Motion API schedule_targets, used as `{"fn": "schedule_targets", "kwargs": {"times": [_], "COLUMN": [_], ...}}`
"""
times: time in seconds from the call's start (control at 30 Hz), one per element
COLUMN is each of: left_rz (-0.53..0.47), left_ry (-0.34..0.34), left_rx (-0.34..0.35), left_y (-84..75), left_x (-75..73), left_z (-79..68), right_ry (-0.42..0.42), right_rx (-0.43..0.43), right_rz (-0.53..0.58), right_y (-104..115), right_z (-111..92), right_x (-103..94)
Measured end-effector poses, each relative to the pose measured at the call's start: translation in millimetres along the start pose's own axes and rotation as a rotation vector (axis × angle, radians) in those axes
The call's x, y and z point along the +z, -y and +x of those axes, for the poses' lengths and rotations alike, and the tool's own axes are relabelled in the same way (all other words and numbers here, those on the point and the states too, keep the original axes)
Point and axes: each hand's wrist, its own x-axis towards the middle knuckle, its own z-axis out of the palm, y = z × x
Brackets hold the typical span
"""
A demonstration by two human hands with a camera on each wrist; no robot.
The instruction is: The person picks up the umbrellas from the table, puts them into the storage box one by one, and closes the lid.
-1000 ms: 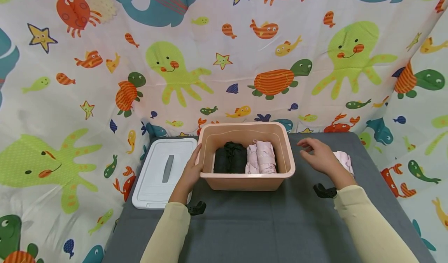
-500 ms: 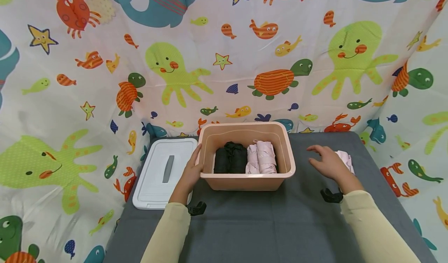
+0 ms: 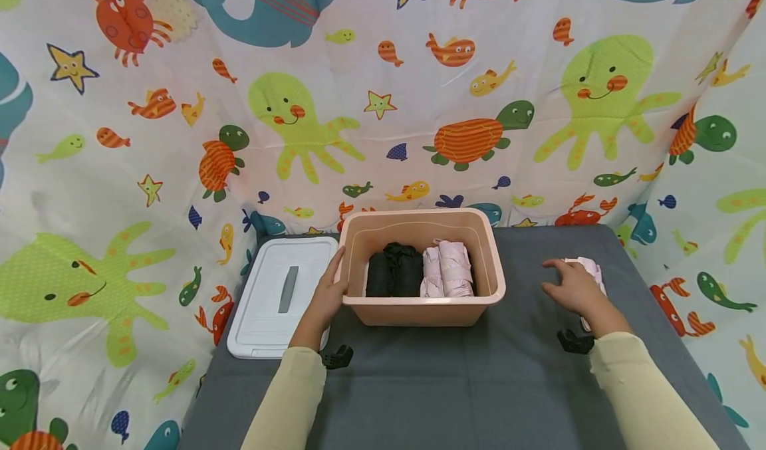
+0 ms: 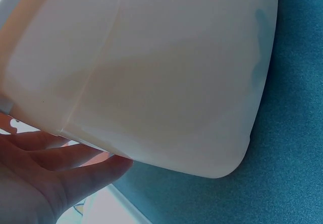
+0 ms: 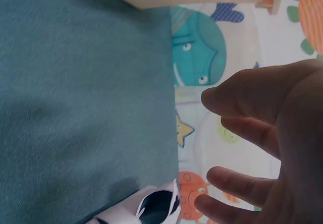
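Note:
A peach plastic bin (image 3: 419,312) stands on the dark grey table. Inside it, black rolled cloth bundles (image 3: 395,270) sit on the left and pink rolled cloth bundles (image 3: 455,270) on the right. My left hand (image 3: 323,297) rests against the bin's left side, its fingers extended along the wall in the left wrist view. Out to the right, my right hand (image 3: 579,292) hovers with spread, slightly bent fingers and holds nothing. Another pink cloth roll (image 3: 591,268) lies just beyond that hand, which partly hides it. Its end (image 5: 160,204) shows at the bottom of the right wrist view.
A white lid (image 3: 257,304) with a grey handle (image 3: 288,289) lies on the table left of the bin, partly behind the left forearm. Behind and beside the table hangs a curtain (image 3: 383,51) printed with sea animals.
My right hand has moved away from the bin to the right, coming over the loose pink cloth roll. The left hand and the bin have stayed in place.

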Motion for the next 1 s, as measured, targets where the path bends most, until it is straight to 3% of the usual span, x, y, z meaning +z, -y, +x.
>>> {"fn": "schedule_targets", "kwargs": {"times": [0.2,0.5,0.73,1.0], "left_rz": [-0.012,-0.011,-0.001,-0.029], "left_ry": [0.002,-0.021,-0.026,-0.005], "left_rx": [0.007,0.04,0.064,0.032], "left_y": [3.7,4.1,4.6,5.2], "left_x": [-0.3,2.0,2.0,0.9], "left_z": [1.1,-0.9,-0.3,1.1], "right_ry": [0.008,0.058,0.098,0.14], "right_rx": [0.031,0.143,0.148,0.122], "right_rz": [-0.024,-0.026,-0.034,-0.062], "right_y": [-14.6,-35.1,-44.7,-53.6], "right_z": [-3.2,-8.6,-11.3,-9.5], "right_x": [4.4,7.1,5.5,6.9]}}
